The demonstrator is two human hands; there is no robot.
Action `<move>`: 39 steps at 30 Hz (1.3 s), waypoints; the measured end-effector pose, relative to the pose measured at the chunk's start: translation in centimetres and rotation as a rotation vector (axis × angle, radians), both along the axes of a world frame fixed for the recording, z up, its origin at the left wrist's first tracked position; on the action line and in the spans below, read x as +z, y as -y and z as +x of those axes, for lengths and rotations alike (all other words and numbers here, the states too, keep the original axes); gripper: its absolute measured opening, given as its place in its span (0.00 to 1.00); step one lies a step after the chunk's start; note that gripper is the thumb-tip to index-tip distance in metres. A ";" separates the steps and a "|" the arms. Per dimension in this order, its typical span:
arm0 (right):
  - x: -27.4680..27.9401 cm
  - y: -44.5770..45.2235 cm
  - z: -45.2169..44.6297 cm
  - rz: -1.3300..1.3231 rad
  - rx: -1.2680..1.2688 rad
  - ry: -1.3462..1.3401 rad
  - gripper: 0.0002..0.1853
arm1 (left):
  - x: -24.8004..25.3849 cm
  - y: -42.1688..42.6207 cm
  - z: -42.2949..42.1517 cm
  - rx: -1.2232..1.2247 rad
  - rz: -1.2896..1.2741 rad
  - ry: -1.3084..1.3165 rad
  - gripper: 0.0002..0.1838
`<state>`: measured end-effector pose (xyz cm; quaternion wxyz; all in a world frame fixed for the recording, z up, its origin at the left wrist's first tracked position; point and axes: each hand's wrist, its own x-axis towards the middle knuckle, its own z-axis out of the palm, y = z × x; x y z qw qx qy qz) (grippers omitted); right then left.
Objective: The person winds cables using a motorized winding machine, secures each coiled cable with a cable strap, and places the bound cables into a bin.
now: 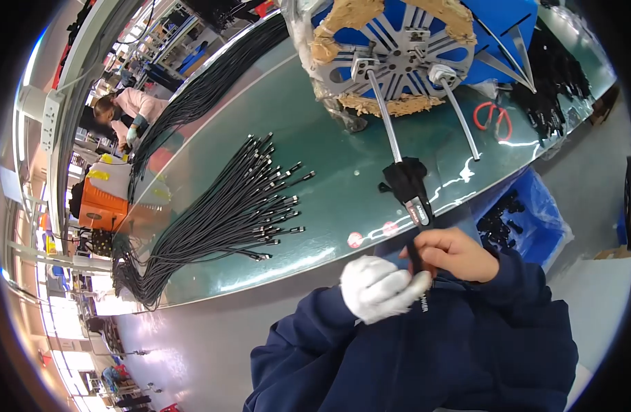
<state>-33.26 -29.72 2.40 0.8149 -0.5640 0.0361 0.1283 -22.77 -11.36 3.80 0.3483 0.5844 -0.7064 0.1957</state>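
My left hand (383, 288), in a white glove, is closed with its fingertips pinching a narrow black strap (414, 254). My bare right hand (460, 254) is closed on the same strap from the other side. A small piece with white lettering (424, 302) shows just below the gloved fingers. Beyond my hands, a bunch of black straps (406, 180) with a lettered tag (417, 211) sits at the end of a metal rod (385, 117). Whether the held strap joins that bunch I cannot tell.
A spoked metal wheel (398, 62) with a second rod (461, 117) stands on the green table (336, 185). Black cables (212, 213) lie to the left. Red-handled scissors (492, 122) lie to the right, above a blue bin (535, 220). A co-worker (133, 110) sits across.
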 end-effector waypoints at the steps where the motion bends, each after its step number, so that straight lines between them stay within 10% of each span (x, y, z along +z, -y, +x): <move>1: -0.3 -0.1 0.0 0.054 -0.037 0.004 0.09 | -0.7 0.4 -0.5 0.041 -0.008 0.046 0.24; 12: -1.2 3.7 -2.9 0.044 -0.534 0.258 0.07 | -0.2 2.5 3.0 0.329 0.133 -0.151 0.15; 39: -1.0 7.4 2.4 -0.427 -0.539 0.222 0.10 | -0.9 5.6 6.5 0.193 0.326 0.139 0.12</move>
